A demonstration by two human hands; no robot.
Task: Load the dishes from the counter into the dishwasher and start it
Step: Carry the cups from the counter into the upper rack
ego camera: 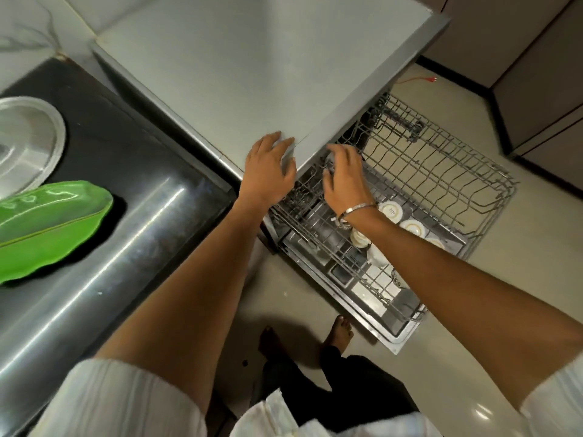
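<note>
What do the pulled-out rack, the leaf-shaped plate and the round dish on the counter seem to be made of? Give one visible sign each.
Rack: probably coated metal wire; thin grey rods in a grid.
Leaf-shaped plate: likely glossy plastic or melamine; uniform bright green, sharp highlights.
Round dish: apparently stainless steel; silvery, reflective rim.

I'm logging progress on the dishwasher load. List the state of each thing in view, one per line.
dishwasher door: open, folded down.
upper rack: pulled out, mostly bare.
white cups: upside down in the rack.
green leaf plate: on the counter, not loaded.
steel plate: on the counter, not loaded.
left hand: resting on the dishwasher top.
right hand: reaching into the rack.
</note>
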